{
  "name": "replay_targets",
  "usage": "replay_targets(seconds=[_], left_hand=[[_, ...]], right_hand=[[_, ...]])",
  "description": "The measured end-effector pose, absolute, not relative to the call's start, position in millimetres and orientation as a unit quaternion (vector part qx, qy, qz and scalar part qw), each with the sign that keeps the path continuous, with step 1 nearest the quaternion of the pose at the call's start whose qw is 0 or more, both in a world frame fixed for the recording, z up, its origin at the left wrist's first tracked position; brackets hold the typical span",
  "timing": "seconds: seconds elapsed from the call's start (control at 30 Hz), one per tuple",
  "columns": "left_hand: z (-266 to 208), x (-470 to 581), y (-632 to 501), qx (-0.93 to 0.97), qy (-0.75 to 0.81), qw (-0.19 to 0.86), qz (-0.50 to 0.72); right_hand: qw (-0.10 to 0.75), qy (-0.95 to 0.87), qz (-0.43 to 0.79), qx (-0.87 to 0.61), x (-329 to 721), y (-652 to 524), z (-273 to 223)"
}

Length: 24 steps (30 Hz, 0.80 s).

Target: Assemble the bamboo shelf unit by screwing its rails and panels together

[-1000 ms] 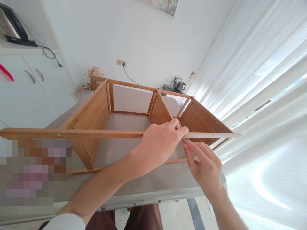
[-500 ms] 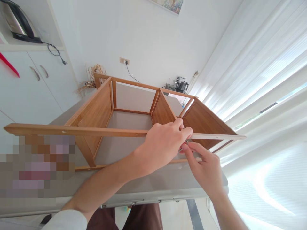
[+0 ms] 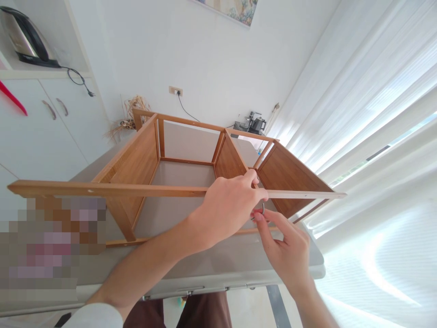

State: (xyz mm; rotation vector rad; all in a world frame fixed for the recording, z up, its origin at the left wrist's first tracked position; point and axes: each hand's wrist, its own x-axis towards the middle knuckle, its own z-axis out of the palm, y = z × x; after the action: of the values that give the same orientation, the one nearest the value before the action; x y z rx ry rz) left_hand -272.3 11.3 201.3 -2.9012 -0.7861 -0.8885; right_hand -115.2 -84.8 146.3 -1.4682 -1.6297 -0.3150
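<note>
A wooden shelf frame (image 3: 177,191) with several panels lies on its side on the grey table (image 3: 218,262). My left hand (image 3: 227,205) is wrapped over its near rail, right of the middle, with fingers around the wood by the central panel (image 3: 230,152). Just below and to the right, my right hand (image 3: 288,241) pinches a small bent metal hex key (image 3: 263,208) between thumb and fingers. The key's short end points up, close under my left fingertips and apart from the rail. My left hand hides the part of the rail beneath it.
A kettle (image 3: 29,34) stands on a shelf at the upper left, above white cupboards (image 3: 64,132). Dried stalks (image 3: 128,120) are behind the frame. White curtains (image 3: 368,82) hang along the right. A blurred patch (image 3: 51,246) covers the table's left end.
My right hand has drawn slightly down and left with the hex key, whose bent end now shows clear of the left fingers. My left hand stays on the rail. The view has shifted slightly.
</note>
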Motion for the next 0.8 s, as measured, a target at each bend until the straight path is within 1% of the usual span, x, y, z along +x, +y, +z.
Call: replay_targets(seconds=[0.13,0.33,0.8], left_hand=[[201.6,-271.1,11.1,-0.924,-0.257,0.008,-0.282],[202.3,-269.9,10.9,-0.923,-0.259,0.009,-0.284],[202.8,-270.1,10.4,-0.925,-0.262,0.013,-0.275]], right_hand=[[0.416,-0.689,-0.186,-0.563,-104.5,-79.8,148.5],[0.384,-0.726,-0.190,-0.539,-94.3,-77.1,151.8],[0.379,-0.713,-0.212,-0.550,-88.6,-77.1,149.5]])
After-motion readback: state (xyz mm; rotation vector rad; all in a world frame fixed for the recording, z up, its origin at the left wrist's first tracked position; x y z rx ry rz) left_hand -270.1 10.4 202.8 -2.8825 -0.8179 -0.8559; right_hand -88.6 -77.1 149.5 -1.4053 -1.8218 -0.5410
